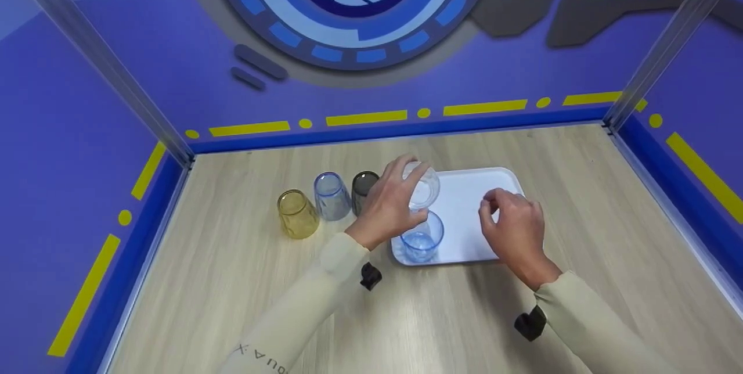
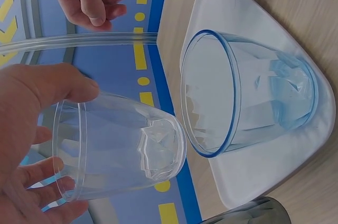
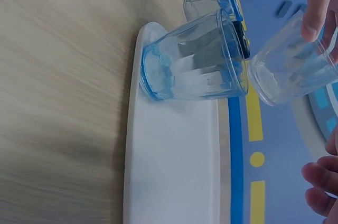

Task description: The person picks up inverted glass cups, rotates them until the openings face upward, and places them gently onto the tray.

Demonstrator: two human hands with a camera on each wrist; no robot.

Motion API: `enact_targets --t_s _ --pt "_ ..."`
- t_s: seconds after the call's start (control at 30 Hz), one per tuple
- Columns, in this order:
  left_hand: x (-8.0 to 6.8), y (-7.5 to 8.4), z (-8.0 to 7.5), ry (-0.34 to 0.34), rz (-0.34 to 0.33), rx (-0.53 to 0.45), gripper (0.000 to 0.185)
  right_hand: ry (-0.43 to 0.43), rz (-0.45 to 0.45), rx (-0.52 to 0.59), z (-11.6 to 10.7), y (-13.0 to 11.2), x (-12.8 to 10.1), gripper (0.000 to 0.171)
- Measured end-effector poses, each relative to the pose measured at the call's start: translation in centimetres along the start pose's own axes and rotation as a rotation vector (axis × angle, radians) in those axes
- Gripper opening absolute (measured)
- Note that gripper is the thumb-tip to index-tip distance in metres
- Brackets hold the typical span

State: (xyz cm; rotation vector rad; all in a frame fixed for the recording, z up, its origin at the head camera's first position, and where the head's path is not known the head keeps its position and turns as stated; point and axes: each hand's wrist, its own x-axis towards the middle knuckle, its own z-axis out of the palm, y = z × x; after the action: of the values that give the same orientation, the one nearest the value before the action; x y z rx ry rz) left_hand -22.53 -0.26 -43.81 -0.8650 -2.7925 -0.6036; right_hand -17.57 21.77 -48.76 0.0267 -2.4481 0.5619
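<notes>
A clear plastic tumbler point(image 1: 422, 186) was held in the air above the near left part of a white tray point(image 1: 464, 211), the left hand point(image 1: 390, 204) curled round its rim end, thumb on one side and fingers on the other; its base pointed away from the palm. Nothing showed inside it. Just below it a blue-tinted tumbler point(image 1: 422, 238) stood upright on the tray's near left corner, mouth up and empty. The right hand point(image 1: 514, 226) hovered over the tray's right side with its grip loosely curled and holding nothing. Left of the tray, on the wooden desk point(image 1: 244, 281), three more tumblers stood upside down in a row: a grey one point(image 1: 364, 188) nearest the tray, then a blue one point(image 1: 331, 196), then a yellow one point(image 1: 297, 214).
</notes>
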Motion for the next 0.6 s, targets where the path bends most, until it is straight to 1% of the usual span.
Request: enact_targets --t_s 0.2,0.47,0.6 --pt "0.2 0.0 0.2 0.006 -0.006 -0.004 0.073 0.027 0.000 -0.005 0.1 0.5 -0.1 0.009" --pt "0.4 0.1 0.4 -0.008 -0.015 -0.005 0.072 0.011 0.025 -0.012 0.1 1.0 -0.4 0.010" --pt "0.6 0.1 0.5 -0.021 -0.031 -0.013 0.073 0.004 0.038 -0.016 0.0 1.3 -0.6 0.010"
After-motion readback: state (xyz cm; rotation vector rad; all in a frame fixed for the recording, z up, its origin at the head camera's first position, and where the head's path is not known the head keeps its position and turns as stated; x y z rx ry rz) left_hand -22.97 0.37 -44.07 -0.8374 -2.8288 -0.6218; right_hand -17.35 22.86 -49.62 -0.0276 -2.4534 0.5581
